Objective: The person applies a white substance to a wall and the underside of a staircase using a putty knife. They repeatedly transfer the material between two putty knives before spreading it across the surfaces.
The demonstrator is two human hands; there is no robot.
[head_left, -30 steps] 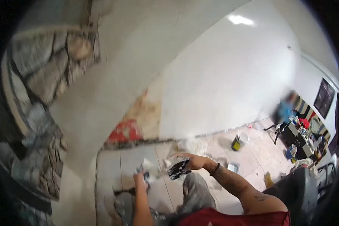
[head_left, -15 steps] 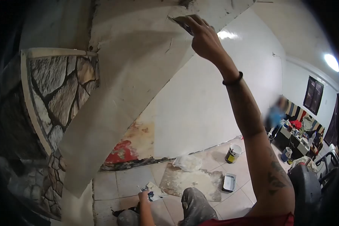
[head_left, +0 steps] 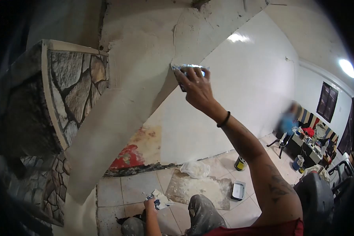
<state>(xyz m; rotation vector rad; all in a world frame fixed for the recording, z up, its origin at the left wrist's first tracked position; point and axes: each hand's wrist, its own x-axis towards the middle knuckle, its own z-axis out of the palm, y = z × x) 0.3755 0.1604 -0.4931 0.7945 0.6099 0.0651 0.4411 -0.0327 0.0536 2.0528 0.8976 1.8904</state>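
My right hand [head_left: 198, 88] is closed around a wide putty knife [head_left: 188, 67], whose blade lies against the sloping plastered beam [head_left: 110, 122] near its right edge. Wet-looking ridges of filler run above the blade. Low down near the floor, my left hand [head_left: 150, 204] grips a second putty knife [head_left: 160, 200] with a heap of whitish putty on it. Its handle is mostly hidden by my fingers.
A putty-covered board [head_left: 177, 188] lies on the tiles with a plastic bag [head_left: 196, 170], beside a small tray [head_left: 238, 190]. A bucket [head_left: 240, 164] stands behind my arm. Stone cladding [head_left: 76, 86] juts out at left. A person [head_left: 289, 120] is near a cluttered table [head_left: 308, 143].
My right hand has swept down and slightly left along the beam with the putty knife, turning its blade upward. My left hand has barely moved.
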